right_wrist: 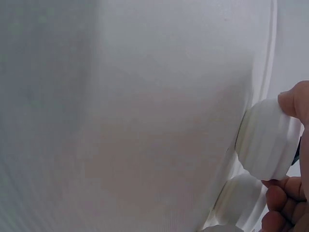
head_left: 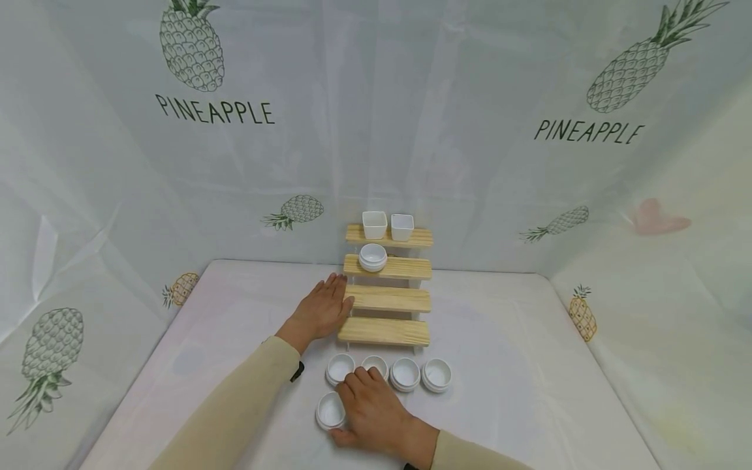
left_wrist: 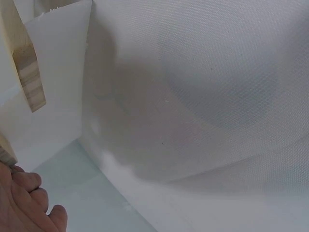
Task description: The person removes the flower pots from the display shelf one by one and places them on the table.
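Observation:
At the front of the table my right hand (head_left: 373, 411) pinches a small round white bowl (head_left: 331, 411) between thumb and fingers. The right wrist view shows that bowl (right_wrist: 268, 140) from the side, standing upright. Beyond it, more round white bowls form a row; one bowl (head_left: 375, 367) is partly covered by my right fingers. My left hand (head_left: 322, 307) lies along the left side of a tiered wooden stand (head_left: 384, 331), fingers extended and right at the board ends. In the left wrist view, loosely bent left fingers (left_wrist: 36, 193) show beside a board's end (left_wrist: 30, 77).
Two square white cups (head_left: 374, 225) (head_left: 402, 227) stand on the stand's top tier, and a round white bowl (head_left: 373, 258) sits on the tier below. White cloth with pineapple prints (head_left: 628, 75) hangs behind and at both sides of the table (head_left: 499, 365).

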The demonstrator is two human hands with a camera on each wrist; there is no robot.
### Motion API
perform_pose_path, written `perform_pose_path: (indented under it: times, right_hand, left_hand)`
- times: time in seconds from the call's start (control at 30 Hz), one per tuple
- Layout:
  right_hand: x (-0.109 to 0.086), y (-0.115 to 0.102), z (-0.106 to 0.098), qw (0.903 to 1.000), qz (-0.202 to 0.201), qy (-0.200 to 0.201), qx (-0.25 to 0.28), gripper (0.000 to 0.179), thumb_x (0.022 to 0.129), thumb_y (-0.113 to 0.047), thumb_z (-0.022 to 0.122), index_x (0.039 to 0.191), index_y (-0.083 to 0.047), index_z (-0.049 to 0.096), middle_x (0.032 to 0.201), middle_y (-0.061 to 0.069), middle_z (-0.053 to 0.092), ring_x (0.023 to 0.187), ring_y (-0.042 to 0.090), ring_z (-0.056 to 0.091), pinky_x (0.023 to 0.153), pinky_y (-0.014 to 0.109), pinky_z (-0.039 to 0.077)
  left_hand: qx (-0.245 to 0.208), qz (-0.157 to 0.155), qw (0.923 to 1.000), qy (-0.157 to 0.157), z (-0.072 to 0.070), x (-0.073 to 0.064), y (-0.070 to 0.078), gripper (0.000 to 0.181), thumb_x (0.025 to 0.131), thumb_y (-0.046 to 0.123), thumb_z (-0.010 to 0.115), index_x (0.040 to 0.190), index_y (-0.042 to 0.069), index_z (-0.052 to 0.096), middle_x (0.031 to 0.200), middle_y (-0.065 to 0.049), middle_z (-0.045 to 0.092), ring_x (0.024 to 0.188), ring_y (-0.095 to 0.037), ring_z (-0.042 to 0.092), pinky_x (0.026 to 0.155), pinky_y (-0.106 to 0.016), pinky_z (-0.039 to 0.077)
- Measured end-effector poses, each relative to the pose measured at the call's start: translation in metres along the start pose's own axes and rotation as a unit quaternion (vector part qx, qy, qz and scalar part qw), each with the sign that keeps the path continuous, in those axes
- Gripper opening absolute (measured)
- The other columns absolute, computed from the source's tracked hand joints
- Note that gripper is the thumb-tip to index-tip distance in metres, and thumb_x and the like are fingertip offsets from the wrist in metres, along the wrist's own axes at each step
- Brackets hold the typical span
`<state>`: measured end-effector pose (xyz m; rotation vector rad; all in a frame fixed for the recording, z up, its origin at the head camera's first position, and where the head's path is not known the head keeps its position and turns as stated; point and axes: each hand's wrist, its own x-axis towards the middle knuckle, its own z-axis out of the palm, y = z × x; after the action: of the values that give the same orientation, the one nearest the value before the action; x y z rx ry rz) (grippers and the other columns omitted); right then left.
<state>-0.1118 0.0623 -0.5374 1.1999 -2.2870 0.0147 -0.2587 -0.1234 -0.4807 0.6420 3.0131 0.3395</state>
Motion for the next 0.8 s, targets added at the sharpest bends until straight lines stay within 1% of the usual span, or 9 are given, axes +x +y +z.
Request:
perform_pose_path:
  times: [0.17, 0.47, 0.67, 0.8]
  right_hand:
    - [-0.0007, 0.0012, 0.0011, 1.0000, 0.007, -0.006, 0.003, 0.059, 0.078, -0.073, 0.072, 0.101, -0.018, 0.067, 0.088, -0.007, 0.056, 0.082, 0.013, 0.049, 0.072, 0.026, 0.033]
    - [0.0019, 0.0019, 0.0005, 0.9998, 0.012, 0.015, 0.006, 0.056, 0.074, -0.070, 0.076, 0.097, -0.019, 0.066, 0.086, -0.007, 0.054, 0.080, 0.012, 0.047, 0.070, 0.025, 0.030]
    - [0.0024, 0.0018, 0.0001, 0.9997, 0.013, 0.018, 0.008, 0.056, 0.074, -0.070, 0.076, 0.096, -0.019, 0.065, 0.085, -0.008, 0.052, 0.080, 0.012, 0.047, 0.070, 0.024, 0.029]
    - [0.0025, 0.0015, -0.0003, 0.9997, 0.015, 0.018, 0.009, 0.057, 0.073, -0.070, 0.077, 0.096, -0.019, 0.065, 0.084, -0.007, 0.052, 0.079, 0.013, 0.047, 0.070, 0.024, 0.029]
  left_hand:
    - [0.001, 0.000, 1.0000, -0.001, 0.0002, 0.0005, 0.0003, 0.071, 0.115, 0.045, 0.021, 0.166, -0.005, 0.019, 0.173, -0.021, 0.025, 0.163, -0.035, 0.017, 0.133, -0.050, 0.019]
    - [-0.001, 0.000, 1.0000, -0.002, -0.0001, 0.0009, 0.0011, 0.071, 0.115, 0.045, 0.021, 0.166, -0.004, 0.020, 0.173, -0.020, 0.025, 0.164, -0.034, 0.017, 0.133, -0.050, 0.019]
    - [0.002, 0.002, 1.0000, -0.004, 0.0015, 0.0012, -0.0003, 0.071, 0.115, 0.046, 0.020, 0.167, -0.004, 0.019, 0.173, -0.020, 0.024, 0.164, -0.034, 0.016, 0.134, -0.050, 0.019]
    - [0.004, 0.005, 1.0000, 0.002, 0.0029, 0.0014, -0.0013, 0.071, 0.116, 0.045, 0.020, 0.166, -0.005, 0.020, 0.173, -0.021, 0.026, 0.163, -0.035, 0.018, 0.133, -0.050, 0.020]
